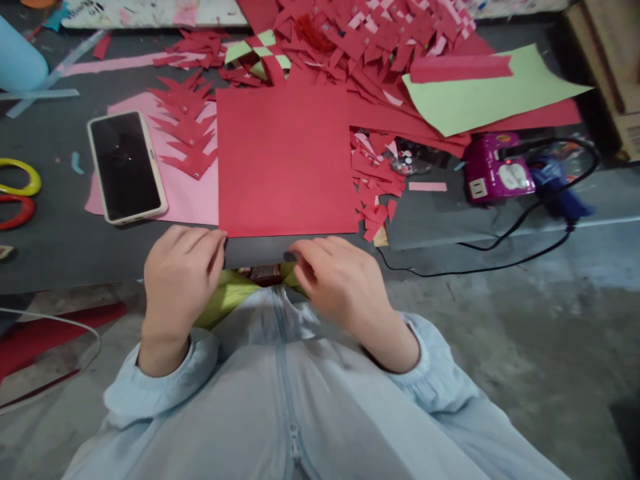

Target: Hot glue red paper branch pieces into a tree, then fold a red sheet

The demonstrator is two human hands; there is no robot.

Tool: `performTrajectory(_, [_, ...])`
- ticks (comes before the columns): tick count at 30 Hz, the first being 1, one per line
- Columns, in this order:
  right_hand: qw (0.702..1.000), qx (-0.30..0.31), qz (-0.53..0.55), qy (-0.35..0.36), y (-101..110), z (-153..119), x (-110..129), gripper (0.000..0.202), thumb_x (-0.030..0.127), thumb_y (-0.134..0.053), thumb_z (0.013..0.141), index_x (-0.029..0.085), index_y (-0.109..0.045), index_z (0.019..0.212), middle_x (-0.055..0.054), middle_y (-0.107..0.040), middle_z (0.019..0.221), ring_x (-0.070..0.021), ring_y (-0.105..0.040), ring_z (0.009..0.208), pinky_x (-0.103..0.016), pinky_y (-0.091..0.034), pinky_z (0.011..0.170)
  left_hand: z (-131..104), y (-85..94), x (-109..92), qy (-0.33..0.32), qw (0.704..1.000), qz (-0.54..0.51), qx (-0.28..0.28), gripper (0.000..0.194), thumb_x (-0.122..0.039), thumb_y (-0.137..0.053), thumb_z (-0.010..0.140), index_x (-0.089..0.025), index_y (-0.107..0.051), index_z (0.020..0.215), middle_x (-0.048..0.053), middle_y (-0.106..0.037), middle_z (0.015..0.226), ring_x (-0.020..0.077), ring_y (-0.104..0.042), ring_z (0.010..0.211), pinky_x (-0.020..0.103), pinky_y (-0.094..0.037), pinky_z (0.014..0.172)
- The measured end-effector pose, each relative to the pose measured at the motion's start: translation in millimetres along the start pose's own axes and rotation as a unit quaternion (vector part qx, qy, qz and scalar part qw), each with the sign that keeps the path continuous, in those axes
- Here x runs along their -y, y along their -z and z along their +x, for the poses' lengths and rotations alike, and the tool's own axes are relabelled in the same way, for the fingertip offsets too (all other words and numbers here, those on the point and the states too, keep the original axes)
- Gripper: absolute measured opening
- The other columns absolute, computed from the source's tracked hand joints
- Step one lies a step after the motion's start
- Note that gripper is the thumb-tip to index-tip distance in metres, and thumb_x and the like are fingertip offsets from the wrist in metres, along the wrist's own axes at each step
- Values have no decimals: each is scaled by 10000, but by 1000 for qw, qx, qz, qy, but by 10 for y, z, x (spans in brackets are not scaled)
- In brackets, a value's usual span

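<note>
A square sheet of red paper (pixel 287 160) lies flat on the dark table in front of me. My left hand (pixel 183 273) is closed at its near left corner, fingertips curled down by the edge. Just below the sheet's near edge, my right hand (pixel 343 277) is closed too, fingers bent and pressed together. Whatever the fingertips of either hand hold, if anything, is hidden. Under the sheet's left side shows a pink sheet (pixel 185 200), bearing a row of red spiky paper cutouts (pixel 193 140) and a phone (pixel 127 167).
Red scraps (pixel 375 173) lie right of the sheet, with a heap of red cutouts (pixel 370 33) behind. A light green sheet (pixel 480 103), a purple power box (pixel 497 167) and its black cable (pixel 505 270) are at right. Scissors handles (pixel 23 177) show at left.
</note>
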State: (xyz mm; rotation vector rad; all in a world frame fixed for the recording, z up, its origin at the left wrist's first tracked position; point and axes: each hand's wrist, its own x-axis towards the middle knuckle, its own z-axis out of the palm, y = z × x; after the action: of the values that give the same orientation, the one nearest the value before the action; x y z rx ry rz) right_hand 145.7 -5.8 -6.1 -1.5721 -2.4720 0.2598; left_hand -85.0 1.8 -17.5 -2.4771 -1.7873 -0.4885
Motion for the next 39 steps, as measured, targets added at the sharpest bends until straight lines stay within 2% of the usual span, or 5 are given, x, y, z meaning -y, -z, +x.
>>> performTrajectory(4, [999,-15,-51,-7,-14,195,-26,279,210,-423,974,160,-698,961,-80,-645,827,-204,-500,786,-326,-299,667,-52,-9,14,17,999,-17,-24,199,-281,-537,950,-235,-731,950,39,-757,880,224,-654,830,367,-488,764])
performTrajectory(9, [998,39,-42,-5,-28,390,8,249,229,-469,979,161,-708,997,-127,-646,987,-238,-488,908,-336,-321,719,-62,-17,16,30,999,-2,-33,193,-313,-548,953,-220,-710,904,45,-743,860,223,-649,833,358,-483,766])
performTrajectory(18, [997,13,-58,44,-24,425,-3,151,132,-510,926,150,-657,904,-112,-635,954,-249,-478,920,-347,-353,752,47,13,38,-19,999,-13,27,321,-337,-514,963,-164,-639,1202,134,-674,1172,310,-597,1129,448,-450,936])
performTrajectory(28, [971,-181,-132,79,374,322,15,111,159,-533,936,189,-619,872,-82,-674,912,-236,-513,891,-362,-382,793,173,238,69,-78,985,-47,-149,85,-252,-626,902,-217,-653,974,63,-719,1073,238,-667,1004,406,-499,887])
performTrajectory(39, [884,-416,-86,195,931,256,23,106,137,-560,927,235,-574,890,-10,-729,852,-171,-645,882,-335,-447,860,277,663,-230,-124,898,-220,-360,186,-106,-657,853,-237,-651,985,27,-757,1028,204,-718,1016,377,-573,924])
